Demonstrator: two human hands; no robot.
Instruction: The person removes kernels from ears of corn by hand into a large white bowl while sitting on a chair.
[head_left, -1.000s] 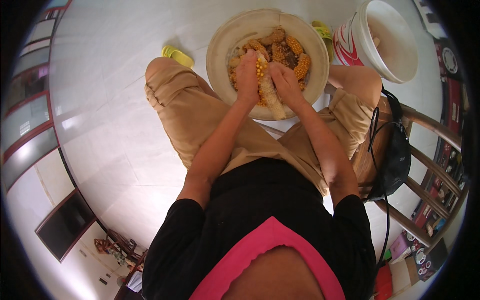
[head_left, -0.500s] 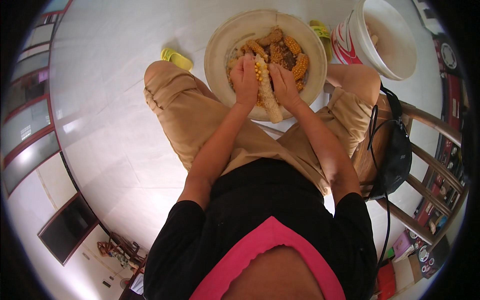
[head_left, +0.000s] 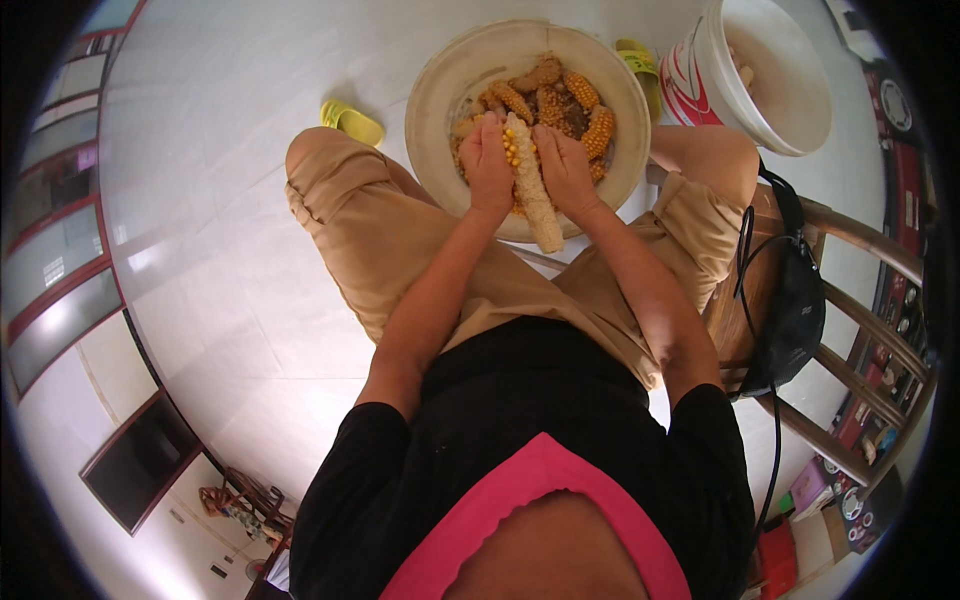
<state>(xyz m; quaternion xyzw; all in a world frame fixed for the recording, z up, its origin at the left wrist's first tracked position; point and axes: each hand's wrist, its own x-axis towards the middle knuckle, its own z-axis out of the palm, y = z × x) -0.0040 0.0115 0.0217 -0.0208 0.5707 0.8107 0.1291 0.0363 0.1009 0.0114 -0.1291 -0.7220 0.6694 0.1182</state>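
Between my two hands is a corn cob (head_left: 534,195), mostly bare and pale, with a patch of yellow kernels left on its upper left side. My left hand (head_left: 487,165) is closed on the cob's left side, thumb by the kernels. My right hand (head_left: 565,170) grips it from the right. The cob's bare lower end points toward me, over the near rim of a wide, pale basin (head_left: 430,120). Inside the basin lie several ears of dried yellow corn (head_left: 598,130) and loose kernels, partly hidden by my hands.
A white bucket (head_left: 700,75) with red markings stands to the right of the basin, pale cobs inside. Yellow slippers (head_left: 352,122) are on the tiled floor by my feet. At my right is a wooden chair (head_left: 862,240) with a black bag (head_left: 790,320) and a cord.
The cob has turned slightly in my hands, showing more of its bare face and fewer kernels. Its lower end has shifted a little right and toward me.
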